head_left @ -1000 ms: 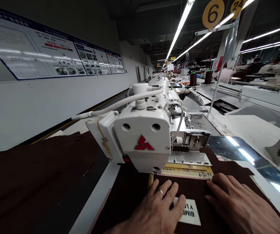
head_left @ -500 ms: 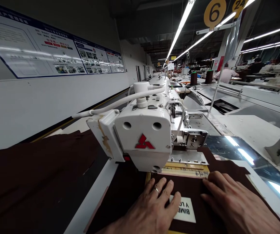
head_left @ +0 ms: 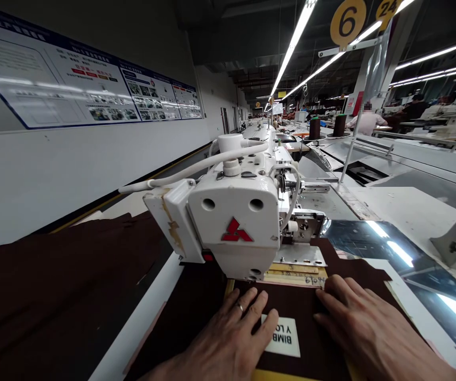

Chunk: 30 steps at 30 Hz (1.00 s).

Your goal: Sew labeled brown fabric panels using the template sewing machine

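Observation:
Dark brown fabric [head_left: 291,299] lies in a template with yellow strips, under the head of a white sewing machine [head_left: 233,211]. My left hand [head_left: 239,328], with a ring on one finger, rests flat on the fabric, fingers spread. Its thumb lies over part of a white printed label [head_left: 285,341], whose lettering is upside down to me. On the right side of the fabric, my right hand [head_left: 358,312] presses down with fingers bent and loosely apart. Between the hands and the machine's metal clamp plate [head_left: 301,255] runs a yellow strip [head_left: 297,277] with handwriting. The needle is hidden.
More brown fabric [head_left: 53,296] drapes at the left. Spools of dark thread [head_left: 339,126] stand at the back right. A glossy dark panel [head_left: 422,270] lies at the right. Farther back, a person [head_left: 367,120] sits among other machines. Posters [head_left: 88,79] hang on the left wall.
The fabric, its template and the label have slid left, and both hands have moved left with them. The clamp plate has also shifted left. The machine head stays in place.

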Available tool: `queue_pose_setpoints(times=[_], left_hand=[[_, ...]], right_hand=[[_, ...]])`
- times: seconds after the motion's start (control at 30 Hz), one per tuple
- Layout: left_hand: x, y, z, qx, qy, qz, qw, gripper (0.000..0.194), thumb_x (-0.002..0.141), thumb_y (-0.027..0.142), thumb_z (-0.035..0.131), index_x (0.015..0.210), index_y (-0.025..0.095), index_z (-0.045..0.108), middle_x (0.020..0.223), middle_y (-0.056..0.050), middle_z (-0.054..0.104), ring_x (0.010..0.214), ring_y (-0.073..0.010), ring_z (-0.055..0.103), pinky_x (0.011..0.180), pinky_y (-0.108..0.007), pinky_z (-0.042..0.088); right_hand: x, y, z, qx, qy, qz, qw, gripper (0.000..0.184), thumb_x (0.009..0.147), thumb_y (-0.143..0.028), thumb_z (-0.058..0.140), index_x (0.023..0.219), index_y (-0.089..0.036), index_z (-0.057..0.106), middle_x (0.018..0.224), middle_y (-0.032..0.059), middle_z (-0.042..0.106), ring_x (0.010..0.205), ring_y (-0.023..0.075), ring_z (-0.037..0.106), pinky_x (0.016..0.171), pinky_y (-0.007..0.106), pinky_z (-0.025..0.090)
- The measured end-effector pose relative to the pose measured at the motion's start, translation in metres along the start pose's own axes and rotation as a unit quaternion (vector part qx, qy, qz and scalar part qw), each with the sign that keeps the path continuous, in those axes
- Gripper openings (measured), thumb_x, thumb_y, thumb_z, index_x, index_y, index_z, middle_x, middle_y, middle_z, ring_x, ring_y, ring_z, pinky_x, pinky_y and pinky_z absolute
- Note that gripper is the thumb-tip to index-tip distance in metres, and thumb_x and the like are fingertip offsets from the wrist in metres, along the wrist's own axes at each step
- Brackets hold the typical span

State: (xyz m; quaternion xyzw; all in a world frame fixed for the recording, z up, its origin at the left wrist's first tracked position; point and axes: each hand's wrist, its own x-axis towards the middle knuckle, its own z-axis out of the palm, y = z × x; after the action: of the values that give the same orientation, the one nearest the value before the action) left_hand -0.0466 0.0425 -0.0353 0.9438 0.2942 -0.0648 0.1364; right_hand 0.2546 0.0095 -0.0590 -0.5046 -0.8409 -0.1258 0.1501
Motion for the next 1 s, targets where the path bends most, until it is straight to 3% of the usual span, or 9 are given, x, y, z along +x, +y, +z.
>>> queue_pose_setpoints(times=[0.17, 0.3, 0.47, 0.7, 0.9, 1.0], left_hand=[[-0.012, 0.015, -0.028, -0.011, 0.011, -0.032, 0.999, 0.091, 0.083, 0.047, 0.086, 0.158, 0.021, 0.041, 0.165, -0.018, 0.032, 0.152, -0.0369, 0.031, 0.124, -0.052, 0.029], [-0.005, 0.012, -0.022, -0.014, -0.011, -0.022, 1.0, 0.1, 0.077, 0.041, 0.092, 0.159, 0.019, 0.039, 0.166, -0.019, 0.029, 0.153, -0.0359, 0.03, 0.126, -0.048, 0.027], [0.003, -0.001, -0.003, -0.031, 0.014, 0.023, 0.999, 0.093, 0.09, 0.058, 0.075, 0.163, 0.021, 0.03, 0.169, -0.017, 0.023, 0.155, -0.0352, 0.023, 0.127, -0.049, 0.022], [0.001, 0.0, -0.008, -0.035, 0.034, 0.029, 0.998, 0.086, 0.093, 0.061, 0.069, 0.16, 0.02, 0.036, 0.167, -0.016, 0.03, 0.154, -0.0335, 0.027, 0.127, -0.049, 0.022], [0.0, 0.0, -0.01, -0.023, 0.022, 0.025, 0.999, 0.086, 0.092, 0.06, 0.072, 0.16, 0.019, 0.037, 0.167, -0.016, 0.029, 0.154, -0.0338, 0.027, 0.126, -0.049, 0.025], [-0.002, 0.0, -0.013, -0.031, 0.021, 0.019, 0.999, 0.081, 0.098, 0.064, 0.06, 0.161, 0.02, 0.035, 0.168, -0.015, 0.025, 0.155, -0.0316, 0.025, 0.126, -0.049, 0.025]], right_hand=[[0.009, -0.006, -0.001, 0.025, -0.041, 0.008, 0.999, 0.012, 0.097, -0.028, 0.057, 0.103, -0.022, 0.065, 0.101, 0.0112, 0.061, 0.083, 0.0278, 0.064, 0.065, 0.046, 0.06], [0.017, -0.011, -0.002, 0.033, -0.065, 0.006, 0.997, 0.01, 0.096, -0.026, 0.06, 0.102, -0.021, 0.066, 0.104, 0.0122, 0.062, 0.086, 0.0295, 0.064, 0.068, 0.047, 0.06], [0.023, -0.017, 0.006, 0.051, -0.076, 0.017, 0.996, 0.008, 0.095, -0.026, 0.061, 0.101, -0.021, 0.064, 0.105, 0.0115, 0.061, 0.09, 0.0295, 0.062, 0.075, 0.05, 0.059], [0.034, -0.028, 0.005, 0.07, -0.113, 0.019, 0.991, 0.01, 0.096, -0.022, 0.059, 0.104, -0.019, 0.064, 0.11, 0.0147, 0.06, 0.094, 0.0312, 0.063, 0.079, 0.051, 0.058], [0.042, -0.034, 0.008, 0.088, -0.092, 0.007, 0.992, 0.012, 0.095, -0.022, 0.059, 0.105, -0.02, 0.064, 0.11, 0.0138, 0.061, 0.094, 0.0319, 0.063, 0.078, 0.051, 0.057], [0.047, -0.038, 0.008, 0.093, -0.088, 0.001, 0.992, 0.007, 0.096, -0.023, 0.058, 0.099, -0.019, 0.064, 0.103, 0.0119, 0.061, 0.087, 0.0294, 0.063, 0.076, 0.051, 0.057]])
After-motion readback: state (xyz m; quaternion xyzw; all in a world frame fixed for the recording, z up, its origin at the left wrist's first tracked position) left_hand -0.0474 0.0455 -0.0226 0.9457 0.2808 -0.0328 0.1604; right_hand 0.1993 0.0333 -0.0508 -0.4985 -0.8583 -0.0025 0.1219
